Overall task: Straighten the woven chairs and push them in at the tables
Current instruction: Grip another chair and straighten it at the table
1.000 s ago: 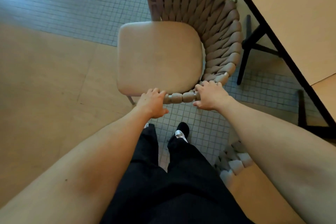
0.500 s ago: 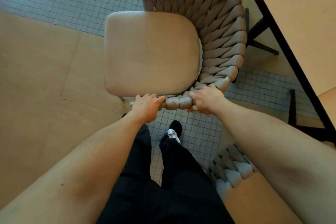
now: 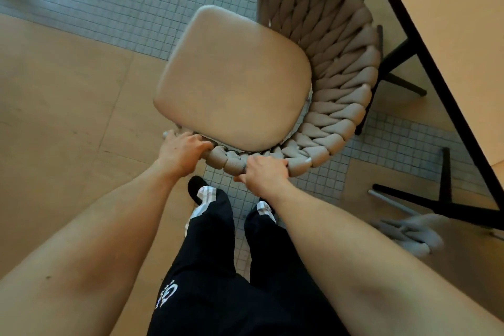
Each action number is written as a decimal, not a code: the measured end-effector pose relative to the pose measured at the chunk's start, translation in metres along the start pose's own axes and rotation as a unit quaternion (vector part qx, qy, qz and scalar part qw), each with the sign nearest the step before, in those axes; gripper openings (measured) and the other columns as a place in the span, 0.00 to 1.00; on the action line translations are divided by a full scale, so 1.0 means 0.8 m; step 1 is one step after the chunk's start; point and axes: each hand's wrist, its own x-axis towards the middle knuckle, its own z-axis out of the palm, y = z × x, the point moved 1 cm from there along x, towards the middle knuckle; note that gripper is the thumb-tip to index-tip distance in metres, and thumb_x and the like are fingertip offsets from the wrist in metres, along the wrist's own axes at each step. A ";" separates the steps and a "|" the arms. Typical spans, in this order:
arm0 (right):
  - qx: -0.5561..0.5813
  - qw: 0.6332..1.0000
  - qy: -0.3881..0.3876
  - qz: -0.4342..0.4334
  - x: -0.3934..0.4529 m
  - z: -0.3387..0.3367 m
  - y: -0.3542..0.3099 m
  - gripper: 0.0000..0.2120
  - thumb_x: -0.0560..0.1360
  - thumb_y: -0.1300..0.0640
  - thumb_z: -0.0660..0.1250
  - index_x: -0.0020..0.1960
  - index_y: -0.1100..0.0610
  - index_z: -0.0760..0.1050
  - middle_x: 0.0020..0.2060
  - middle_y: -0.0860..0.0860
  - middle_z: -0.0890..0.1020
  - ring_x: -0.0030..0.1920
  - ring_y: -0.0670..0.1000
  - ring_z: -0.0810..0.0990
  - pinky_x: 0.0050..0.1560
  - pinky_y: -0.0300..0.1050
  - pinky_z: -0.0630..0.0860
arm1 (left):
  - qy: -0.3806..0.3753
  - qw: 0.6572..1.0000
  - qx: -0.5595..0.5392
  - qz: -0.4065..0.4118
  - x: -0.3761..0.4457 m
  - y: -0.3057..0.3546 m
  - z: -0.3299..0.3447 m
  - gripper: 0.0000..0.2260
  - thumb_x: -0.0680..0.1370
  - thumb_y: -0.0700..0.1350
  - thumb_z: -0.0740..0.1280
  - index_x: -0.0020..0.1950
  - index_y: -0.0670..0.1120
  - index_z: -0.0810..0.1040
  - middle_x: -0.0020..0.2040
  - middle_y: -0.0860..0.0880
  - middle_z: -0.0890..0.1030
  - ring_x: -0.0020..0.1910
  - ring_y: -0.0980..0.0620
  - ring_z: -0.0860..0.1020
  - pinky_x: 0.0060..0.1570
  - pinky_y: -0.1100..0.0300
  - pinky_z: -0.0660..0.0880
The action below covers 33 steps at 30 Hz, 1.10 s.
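A beige woven chair [image 3: 338, 81] with a padded seat cushion [image 3: 231, 81] stands in front of me, its curved woven back wrapping the right and near sides. The seat faces away to the left, turned off from the table [image 3: 450, 24] at the right. My left hand [image 3: 181, 154] grips the near end of the woven rim at the seat's corner. My right hand [image 3: 266, 174] grips the same rim a little further right. The chair's legs are mostly hidden under the seat.
The table's black legs and floor bars [image 3: 409, 199] stand at the right. A second woven chair [image 3: 411, 232], blurred, shows low at the right beneath the table edge. My legs and shoes [image 3: 199, 191] are just behind the chair. Tile and wood floor lies to the left.
The chair has rotated clockwise in the view, its seat swinging to the right and its back nearer the table. Both hands kept their grip on the rim and shifted right.
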 end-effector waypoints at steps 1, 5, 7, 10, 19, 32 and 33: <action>0.002 1.000 -0.002 -0.003 0.004 0.003 -0.008 0.26 0.77 0.34 0.64 0.63 0.54 0.74 0.58 0.55 0.80 0.59 0.60 0.78 0.60 0.64 0.70 | -0.001 1.000 0.001 -0.013 0.000 -0.006 0.000 0.26 0.76 0.39 0.67 0.68 0.63 0.72 0.61 0.55 0.77 0.63 0.51 0.74 0.59 0.47 0.66; -0.030 0.999 0.002 -0.039 0.008 0.006 -0.009 0.26 0.78 0.33 0.62 0.64 0.54 0.71 0.59 0.54 0.79 0.58 0.59 0.79 0.59 0.63 0.75 | -0.005 0.999 0.003 -0.050 -0.002 0.005 0.004 0.22 0.75 0.40 0.68 0.66 0.57 0.73 0.64 0.52 0.77 0.66 0.48 0.72 0.67 0.39 0.60; -0.059 0.995 0.000 -0.080 0.004 0.003 0.004 0.25 0.78 0.36 0.64 0.63 0.54 0.69 0.59 0.53 0.79 0.58 0.59 0.79 0.56 0.58 0.76 | -0.025 0.998 -0.004 -0.056 -0.001 0.019 0.003 0.22 0.74 0.42 0.69 0.66 0.55 0.72 0.64 0.49 0.76 0.67 0.44 0.71 0.69 0.29 0.53; -0.116 0.985 -0.032 -0.121 0.000 -0.004 0.034 0.22 0.79 0.42 0.67 0.65 0.53 0.66 0.58 0.53 0.80 0.59 0.58 0.80 0.53 0.53 0.74 | -0.055 0.998 -0.010 -0.035 0.003 0.042 -0.001 0.22 0.74 0.47 0.71 0.67 0.54 0.72 0.64 0.49 0.77 0.67 0.40 0.71 0.69 0.24 0.49; -0.222 0.964 -0.064 -0.135 0.012 -0.022 0.126 0.25 0.75 0.45 0.72 0.68 0.45 0.66 0.60 0.49 0.80 0.62 0.54 0.78 0.68 0.58 0.66 | -0.057 0.997 -0.042 0.019 0.013 0.131 0.002 0.19 0.72 0.52 0.73 0.60 0.55 0.73 0.53 0.51 0.81 0.58 0.42 0.78 0.69 0.30 0.55; -0.349 0.929 -0.023 -0.123 0.026 -0.077 0.211 0.23 0.75 0.31 0.64 0.62 0.45 0.71 0.60 0.47 0.81 0.64 0.53 0.75 0.67 0.54 0.66 | -0.034 0.995 -0.095 0.012 0.028 0.184 -0.001 0.15 0.76 0.40 0.65 0.60 0.54 0.74 0.54 0.49 0.80 0.56 0.42 0.78 0.63 0.39 0.65; -0.349 0.929 -0.018 -0.123 0.026 -0.075 0.211 0.23 0.75 0.32 0.64 0.62 0.45 0.71 0.60 0.48 0.81 0.63 0.52 0.76 0.66 0.53 0.67 | -0.033 0.995 -0.095 0.016 0.028 0.182 0.000 0.16 0.76 0.39 0.64 0.61 0.55 0.74 0.55 0.49 0.80 0.57 0.42 0.78 0.63 0.38 0.65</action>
